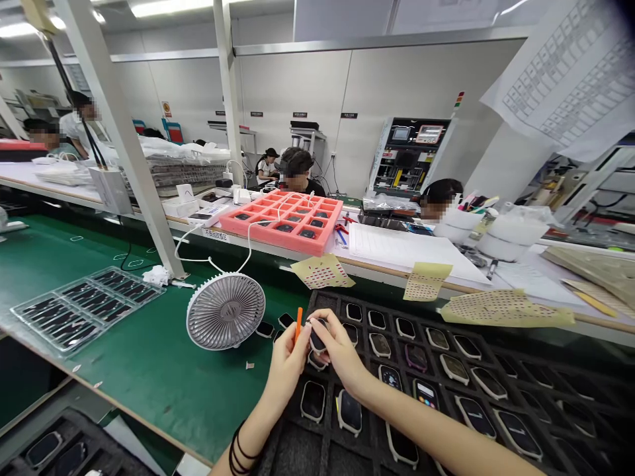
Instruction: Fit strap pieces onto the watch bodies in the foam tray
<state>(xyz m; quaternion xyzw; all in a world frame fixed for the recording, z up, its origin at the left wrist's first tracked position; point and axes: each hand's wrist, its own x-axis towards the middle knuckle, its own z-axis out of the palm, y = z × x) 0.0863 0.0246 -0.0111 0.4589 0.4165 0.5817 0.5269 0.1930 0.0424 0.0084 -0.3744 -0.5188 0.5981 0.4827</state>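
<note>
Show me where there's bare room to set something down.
The widest free patch is the green bench in front of the fan, between the clear tray and the left forearm, apart from small scraps. The black foam tray has a bare pocket beside the left forearm, but watches crowd it under the left hand and right hand.

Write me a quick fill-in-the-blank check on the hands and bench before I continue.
1. The left hand holds a slim tool coloured ____.
2. The watch is held in the ____ hand.
3. The fan stands on a work surface coloured ____.
4. Black bands circle the ____ arm.

Missing words: orange; right; green; left.
</note>
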